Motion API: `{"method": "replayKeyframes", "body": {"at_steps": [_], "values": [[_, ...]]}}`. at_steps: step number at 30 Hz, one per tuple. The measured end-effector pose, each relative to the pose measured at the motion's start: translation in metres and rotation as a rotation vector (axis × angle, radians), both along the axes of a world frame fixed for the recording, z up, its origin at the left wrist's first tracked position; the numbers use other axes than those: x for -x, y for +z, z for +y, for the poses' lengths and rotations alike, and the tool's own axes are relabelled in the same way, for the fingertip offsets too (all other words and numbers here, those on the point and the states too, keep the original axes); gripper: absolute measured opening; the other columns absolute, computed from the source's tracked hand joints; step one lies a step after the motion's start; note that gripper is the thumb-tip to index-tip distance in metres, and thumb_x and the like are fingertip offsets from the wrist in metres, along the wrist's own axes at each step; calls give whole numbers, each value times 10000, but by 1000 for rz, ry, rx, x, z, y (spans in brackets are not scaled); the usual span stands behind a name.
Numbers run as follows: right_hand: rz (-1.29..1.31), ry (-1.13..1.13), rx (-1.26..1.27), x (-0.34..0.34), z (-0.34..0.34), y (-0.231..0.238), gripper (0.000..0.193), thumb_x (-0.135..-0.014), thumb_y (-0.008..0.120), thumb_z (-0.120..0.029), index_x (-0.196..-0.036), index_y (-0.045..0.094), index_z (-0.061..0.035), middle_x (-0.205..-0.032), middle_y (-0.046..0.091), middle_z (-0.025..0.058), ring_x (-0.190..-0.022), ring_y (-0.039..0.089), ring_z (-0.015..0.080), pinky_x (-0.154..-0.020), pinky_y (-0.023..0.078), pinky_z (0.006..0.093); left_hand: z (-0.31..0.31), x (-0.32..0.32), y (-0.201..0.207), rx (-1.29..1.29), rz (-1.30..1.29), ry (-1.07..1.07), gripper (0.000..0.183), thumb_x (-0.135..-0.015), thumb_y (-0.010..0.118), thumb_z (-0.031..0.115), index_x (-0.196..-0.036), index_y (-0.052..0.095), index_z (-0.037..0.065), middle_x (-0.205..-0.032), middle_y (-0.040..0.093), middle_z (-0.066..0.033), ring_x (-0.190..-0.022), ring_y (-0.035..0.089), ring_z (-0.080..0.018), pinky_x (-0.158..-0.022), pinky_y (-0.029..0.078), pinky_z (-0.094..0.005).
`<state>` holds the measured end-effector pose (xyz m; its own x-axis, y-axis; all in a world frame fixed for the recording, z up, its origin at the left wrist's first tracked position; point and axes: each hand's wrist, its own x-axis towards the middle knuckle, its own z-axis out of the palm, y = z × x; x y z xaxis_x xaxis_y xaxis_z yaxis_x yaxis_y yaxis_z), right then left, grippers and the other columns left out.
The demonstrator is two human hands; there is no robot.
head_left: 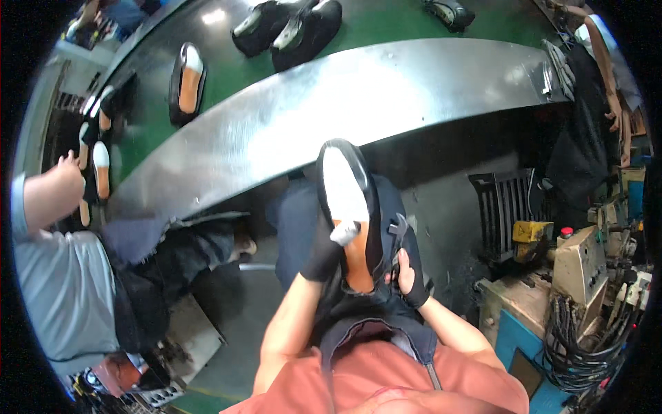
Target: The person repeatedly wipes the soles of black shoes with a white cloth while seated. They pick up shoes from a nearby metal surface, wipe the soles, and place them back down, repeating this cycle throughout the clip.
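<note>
A black shoe upper [374,207] lies sole side up above my lap, its underside white at the toe and tan toward the heel. My left hand [329,238], in a dark glove, is closed around the shoe's left side. A whitish covered thumb presses across the underside where white meets tan. To the right of the shoe, my right hand [408,277] is closed on a grey metal hand tool [398,229] with a hooked head. The tool's exact kind is hard to make out, and its lower part is hidden by my fingers. The tool's head points away from me, beside the shoe.
A curved metal ledge [289,124] runs ahead of me beside a green conveyor belt [148,131]. Several shoes, including one with a white and tan underside [189,79], sit on the belt. A co-worker [69,290] is at left; a machine with cables [579,276] stands at right.
</note>
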<state>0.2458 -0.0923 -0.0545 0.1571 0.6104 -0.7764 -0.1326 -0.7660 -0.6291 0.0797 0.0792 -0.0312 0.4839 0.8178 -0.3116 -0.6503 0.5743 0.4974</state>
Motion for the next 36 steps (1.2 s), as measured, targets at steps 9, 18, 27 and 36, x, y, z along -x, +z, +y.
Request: {"method": "replayKeyframes", "body": {"at_steps": [9, 18, 27, 36], "values": [[40, 81, 62, -8, 129, 25, 491, -984, 368, -436, -950, 613, -11, -714, 608, 103, -520, 587, 164, -523, 458, 311, 337, -118, 126, -734, 648, -64, 359, -880, 619, 238, -1167, 590, 25, -1032, 624, -50, -935, 577, -141, -826, 462, -255], [101, 28, -130, -25, 168, 18, 425, -1002, 365, -343, -895, 587, 3, -641, 590, 104, -466, 576, 175, -466, 473, 329, 320, -39, 66, -872, 1129, 287, 499, -769, 741, 138, -1168, 489, -21, -1064, 600, -99, -964, 574, -183, -858, 463, -329], [198, 79, 60, -11, 143, -4, 623, -976, 310, -508, -921, 607, 37, -620, 592, 136, -486, 586, 200, -485, 496, 334, 386, -18, 49, -624, 1234, 272, 740, -782, 691, 458, -1269, 432, -36, -1158, 564, -174, -1058, 556, -231, -915, 438, -353], [214, 63, 59, -2, 109, -22, 737, -934, 265, -623, -898, 614, 25, -577, 570, 110, -502, 574, 183, -506, 482, 308, 383, -19, 75, -1762, 1755, -162, 1054, -558, 827, 461, -1343, 313, -19, -1368, 326, -296, -1258, 371, -424, -992, 393, -478]]}}
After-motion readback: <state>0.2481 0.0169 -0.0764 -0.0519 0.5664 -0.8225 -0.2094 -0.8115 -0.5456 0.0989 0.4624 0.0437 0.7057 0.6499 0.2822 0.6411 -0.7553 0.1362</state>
